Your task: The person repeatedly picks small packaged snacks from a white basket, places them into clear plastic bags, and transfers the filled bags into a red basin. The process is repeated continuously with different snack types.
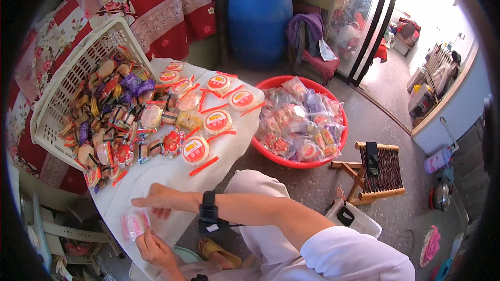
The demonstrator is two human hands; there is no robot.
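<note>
My left hand (156, 250), low on the white table (208, 169), pinches the edge of a small clear packet (136, 224) with pink and white in it. Just above that packet is my right hand (162, 200), its index finger stretched out to the left and the other fingers loosely bent. I see nothing in the right hand. Farther up the table lie several round wrapped crackers (196, 150) in clear packs with red edges. Beside them a white plastic basket (49, 101) lies tilted, with mixed wrapped snacks (112, 109) heaped in it and spilling onto the table.
A red basin (341, 143) full of filled clear bags (302, 119) stands on the floor right of the table. Beyond it are a blue barrel (260, 23) and a chair with purple cloth (312, 28). A folding stool (385, 177) at right carries a black phone (372, 157).
</note>
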